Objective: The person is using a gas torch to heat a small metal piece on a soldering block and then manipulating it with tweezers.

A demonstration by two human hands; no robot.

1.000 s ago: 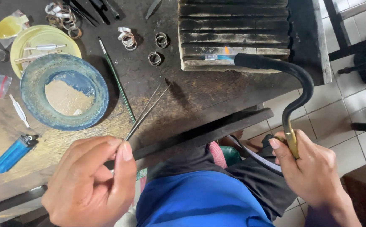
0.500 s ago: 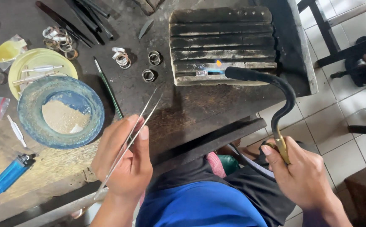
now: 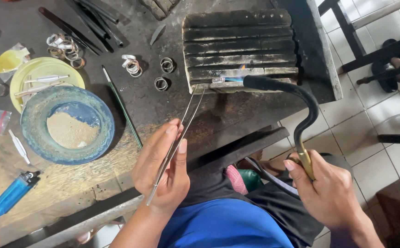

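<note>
Torch (image 3: 301, 108) flame now on charred block (image 3: 239, 48); left hand (image 3: 163, 167) pinches tweezers (image 3: 179, 133), right hand (image 3: 328, 193) clasps torch. Best keep tips steady beside flame.

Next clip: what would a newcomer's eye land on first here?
The small flame at the tip of the curved black torch, held in the right hand, playing on a charred ridged block at upper centre. Next, the long tweezers in the left hand, tips at the block's front edge. At left, a blue bowl of sandy powder.
</note>
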